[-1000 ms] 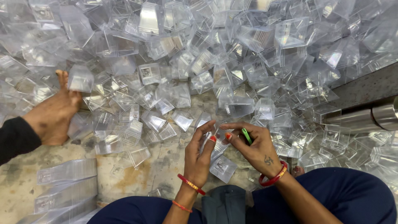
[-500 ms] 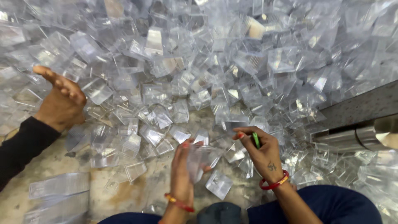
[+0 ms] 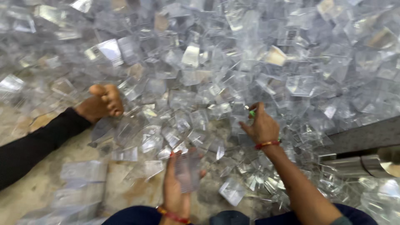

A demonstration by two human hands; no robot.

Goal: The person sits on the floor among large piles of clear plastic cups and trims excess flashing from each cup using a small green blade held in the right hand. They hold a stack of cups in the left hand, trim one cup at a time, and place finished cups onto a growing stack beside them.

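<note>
A worn stone floor [image 3: 50, 183] is buried from the middle to the far edge under a huge heap of clear plastic boxes [image 3: 233, 62]; a grey ledge and metal tube [image 3: 354, 164] sit at the right.

Head view: the left hand [image 3: 179, 183] is cupped, palm up, gripping one clear plastic piece [image 3: 187, 168] near the lap. The right hand [image 3: 262, 125] reaches into the near edge of the heap, fingers curled around a small green tool [image 3: 252, 112]. A co-worker's hand [image 3: 102, 104], in a black sleeve, rests closed at the heap's left edge.

Judging by the few flat stacked pieces [image 3: 83, 171] at near left against the vast pile, most work remains. The boxes look empty; blur hides detail.
</note>
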